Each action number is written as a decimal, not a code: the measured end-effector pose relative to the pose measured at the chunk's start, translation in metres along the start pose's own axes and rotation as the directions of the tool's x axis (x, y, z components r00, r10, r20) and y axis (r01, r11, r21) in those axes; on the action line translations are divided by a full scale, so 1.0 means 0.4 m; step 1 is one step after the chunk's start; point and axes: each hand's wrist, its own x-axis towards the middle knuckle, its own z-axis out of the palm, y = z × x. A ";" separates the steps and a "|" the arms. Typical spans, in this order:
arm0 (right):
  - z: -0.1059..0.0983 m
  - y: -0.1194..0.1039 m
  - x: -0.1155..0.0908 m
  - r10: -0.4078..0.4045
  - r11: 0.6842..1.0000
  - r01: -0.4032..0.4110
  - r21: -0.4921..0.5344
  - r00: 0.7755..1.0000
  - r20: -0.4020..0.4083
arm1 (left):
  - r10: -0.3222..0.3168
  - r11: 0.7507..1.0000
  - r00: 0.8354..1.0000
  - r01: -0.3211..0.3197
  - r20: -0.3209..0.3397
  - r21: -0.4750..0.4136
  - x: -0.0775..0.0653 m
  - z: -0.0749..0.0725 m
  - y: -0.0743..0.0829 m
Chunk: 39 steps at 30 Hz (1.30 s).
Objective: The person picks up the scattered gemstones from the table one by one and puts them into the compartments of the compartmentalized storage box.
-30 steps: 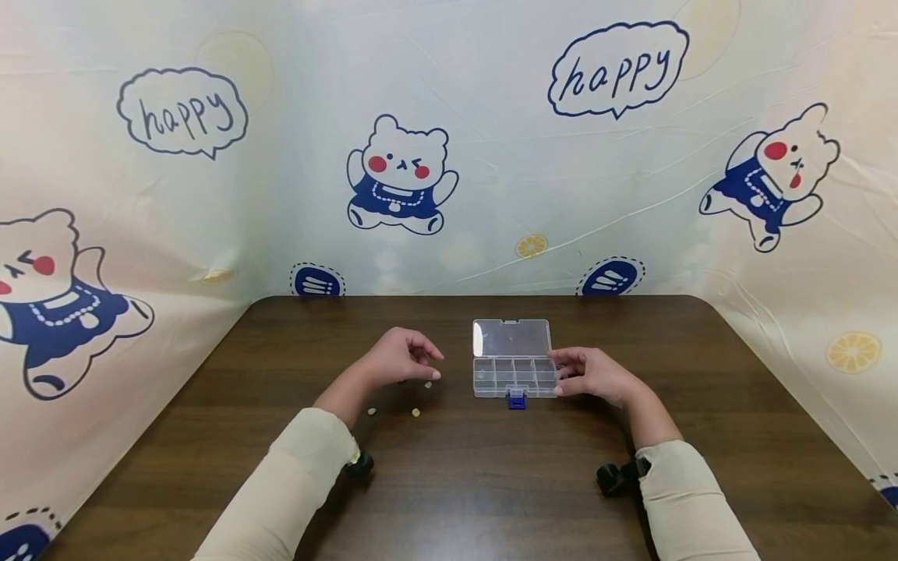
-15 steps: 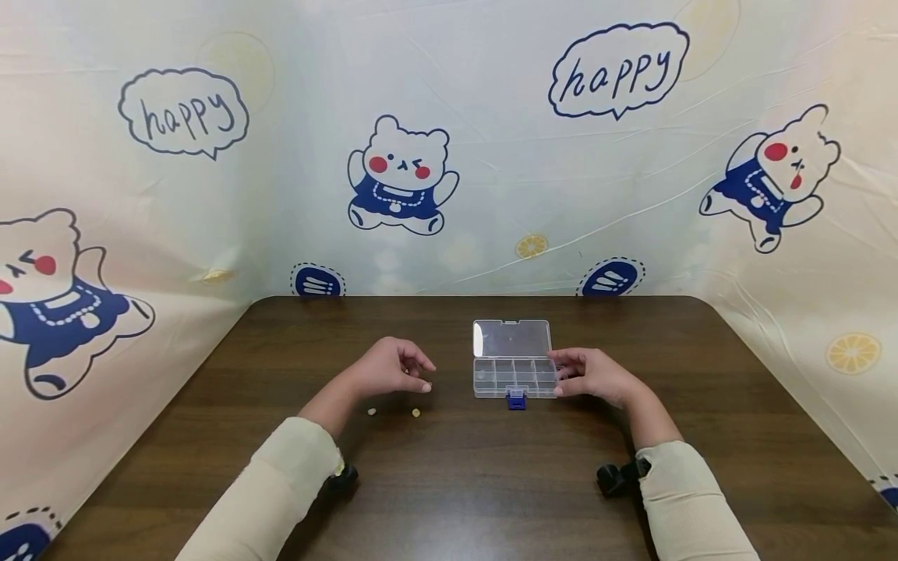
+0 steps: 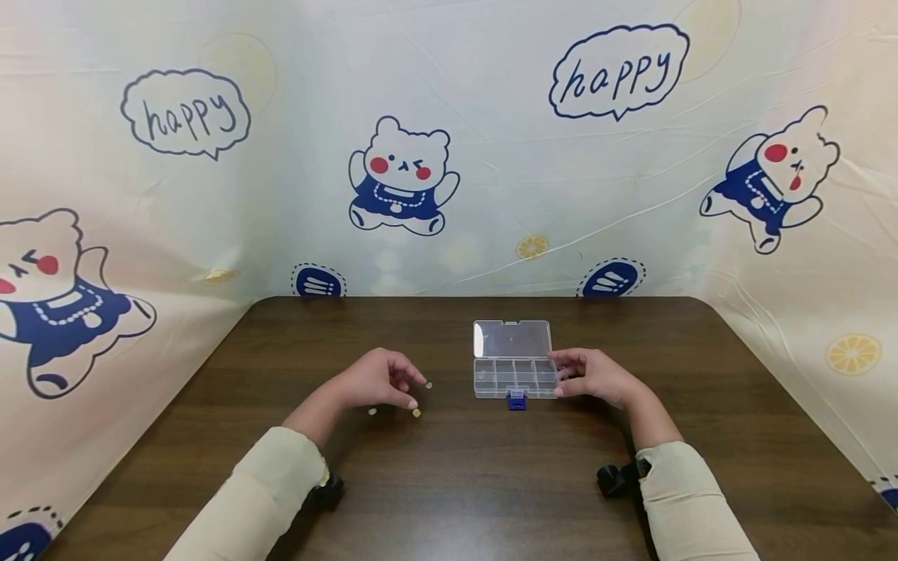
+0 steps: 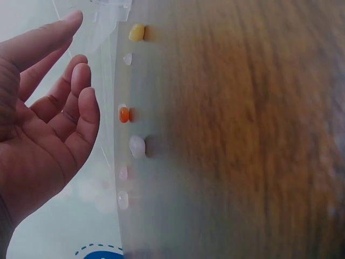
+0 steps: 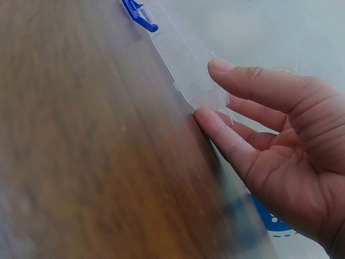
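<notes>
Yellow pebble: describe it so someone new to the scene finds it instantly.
On the brown table in the head view, find the open clear box. Left of it and slightly nearer the camera lies the small yellow pebble. It's the only yellow one; the left wrist view shows its neighbours pale or orange.

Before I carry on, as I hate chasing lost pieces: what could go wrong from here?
The left hand, poised close to the yellow piece, might knock it and send it rolling across the table. The right hand holds one end of the clear box; a jerk there could shift it or disturb its open lid.
</notes>
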 end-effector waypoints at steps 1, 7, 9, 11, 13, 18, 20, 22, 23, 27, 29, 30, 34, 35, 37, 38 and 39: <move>0.000 0.001 0.000 0.001 1.000 -0.001 0.002 1.000 0.000 | 0.005 1.000 1.000 -0.005 0.010 0.004 -0.001 0.000 -0.001; -0.002 0.005 0.002 -0.006 1.000 0.006 0.006 1.000 0.003 | 0.000 1.000 0.998 -0.002 0.070 0.025 -0.004 0.006 -0.013; -0.002 0.006 0.002 -0.008 1.000 0.008 0.008 1.000 0.004 | -0.012 0.999 0.995 0.009 0.096 0.034 -0.004 0.009 -0.017; -0.003 0.007 0.002 -0.009 1.000 0.009 0.008 1.000 0.004 | -0.017 0.999 0.992 0.012 0.123 0.040 -0.003 0.012 -0.019; -0.002 0.006 0.002 -0.008 1.000 0.008 0.011 1.000 0.004 | -0.010 0.999 0.989 0.004 0.147 0.037 -0.002 0.014 -0.018; 0.000 0.004 0.000 -0.025 1.000 0.024 0.015 1.000 0.005 | 0.031 0.999 0.982 -0.038 0.186 0.035 0.004 0.018 -0.015; 0.001 0.005 -0.001 -0.030 0.999 0.030 0.012 1.000 0.003 | 0.045 0.997 0.980 -0.056 0.192 0.051 0.007 0.021 -0.016; 0.002 0.007 -0.001 -0.032 0.999 0.032 0.004 0.999 0.003 | 0.057 0.995 0.979 -0.072 0.196 0.073 0.010 0.024 -0.017; 0.002 0.009 -0.001 -0.034 0.999 0.034 -0.001 0.999 0.004 | 0.060 0.994 0.979 -0.077 0.197 0.083 0.012 0.025 -0.018; 0.001 0.010 -0.001 -0.025 1.000 0.025 -0.012 1.000 -0.005 | 0.064 0.992 0.978 -0.084 0.196 0.092 0.016 0.029 -0.019; 0.001 0.008 -0.002 -0.023 1.000 0.022 -0.012 1.000 -0.007 | 0.062 0.993 0.979 -0.080 0.193 0.087 0.017 0.030 -0.022; 0.001 0.008 -0.002 -0.019 1.000 0.019 -0.010 1.000 -0.010 | 0.062 0.993 0.979 -0.079 0.193 0.086 0.017 0.031 -0.022; 0.001 0.007 -0.003 -0.019 1.000 0.019 -0.006 1.000 -0.010 | 0.058 0.992 0.980 -0.078 0.192 0.097 0.018 0.032 -0.024; 0.001 0.007 -0.003 -0.019 1.000 0.018 -0.006 1.000 -0.010 | 0.058 0.992 0.980 -0.078 0.192 0.099 0.017 0.032 -0.024; 0.001 0.007 -0.003 -0.017 1.000 0.017 -0.007 1.000 -0.011 | 0.059 0.993 0.979 -0.077 0.194 0.088 0.017 0.032 -0.023; 0.001 0.007 -0.002 -0.017 1.000 0.016 -0.008 1.000 -0.011 | 0.058 0.994 0.979 -0.074 0.193 0.081 0.016 0.032 -0.022; 0.001 0.008 -0.002 -0.015 1.000 0.015 -0.006 1.000 -0.011 | 0.059 0.994 0.979 -0.075 0.193 0.074 0.016 0.031 -0.022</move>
